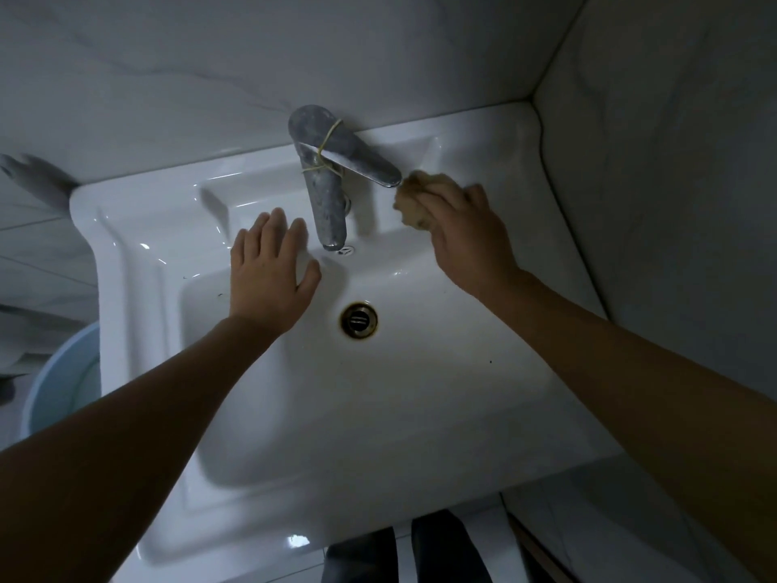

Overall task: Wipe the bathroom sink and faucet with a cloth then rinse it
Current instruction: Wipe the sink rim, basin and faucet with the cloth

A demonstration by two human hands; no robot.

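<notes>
Right hand (464, 233) is gripping cloth (420, 195) at faucet (328, 178) lever tip; left hand (269, 267) is resting flat, fingers spread, on sink (420, 393). Risk: cloth snagging the rubber band (326, 149).

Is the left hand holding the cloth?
No, the right hand grips the cloth near the faucet, while the left hand is open over the sink.

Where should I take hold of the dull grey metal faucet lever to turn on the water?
Take the dull grey metal faucet lever at its broad, flat free end, coming from the right. That end juts out over the white sink, while a yellowish rubber band binds the part nearer the spout. Your right hand, gripping the tan cloth, is right beside it.
</notes>
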